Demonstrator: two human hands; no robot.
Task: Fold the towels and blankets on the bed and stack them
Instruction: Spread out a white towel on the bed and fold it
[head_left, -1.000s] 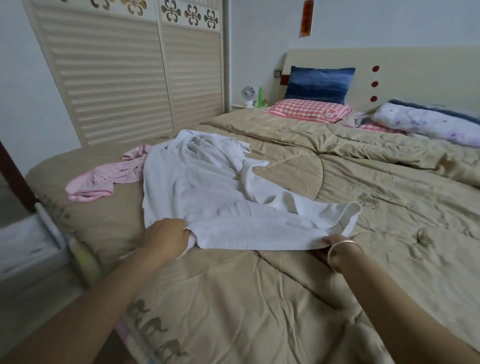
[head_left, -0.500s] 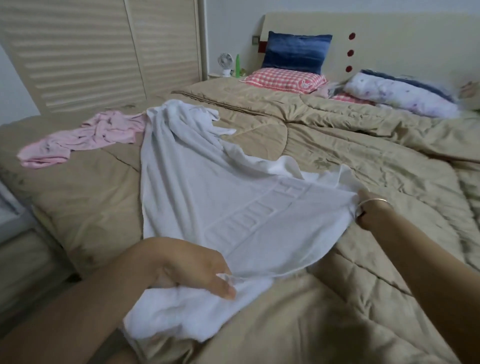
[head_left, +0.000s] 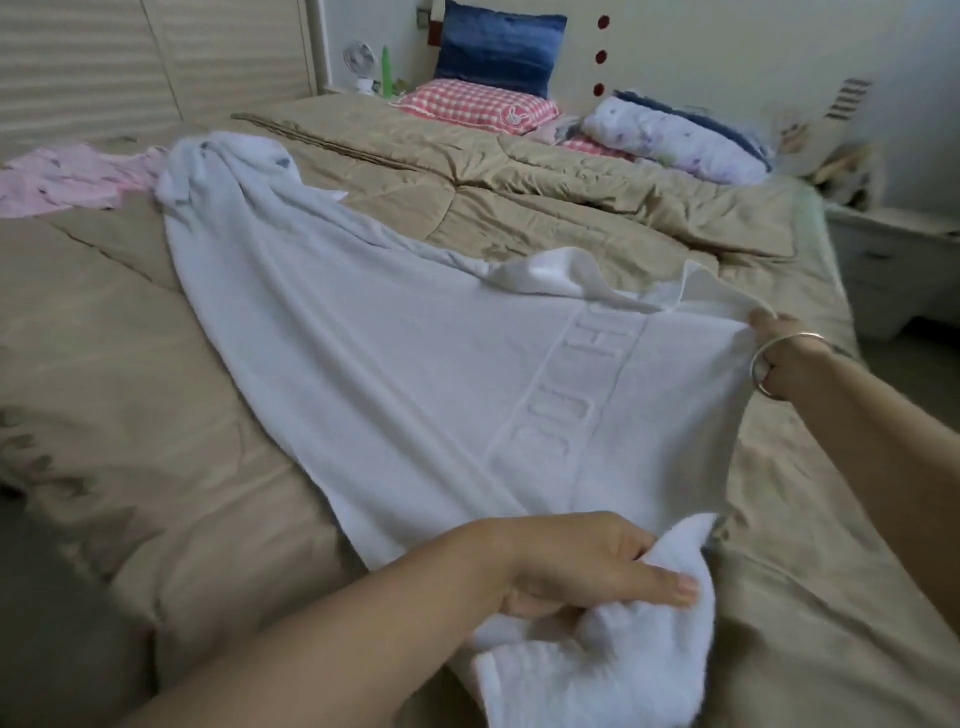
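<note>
Left hand (head_left: 582, 564): low and near on my feed, thumb laid over a bunched corner of the white towel (head_left: 415, 374), fingers curled beneath it.
Right hand (head_left: 779, 348): out to the right, pinching the towel's edge; I see only knuckles, the rest is behind cloth. A bangle (head_left: 766, 371) sits on that wrist.
White towel: stretched between both hands, its near part raised off the tan quilt (head_left: 130, 338); the far end lies crumpled on the quilt, just beside a pink cloth (head_left: 67, 176).
Woven band: lettered, crossing the towel; I cannot read it.
Headboard end: blue pillow (head_left: 498, 47) behind a red checked pillow (head_left: 478, 106).
</note>
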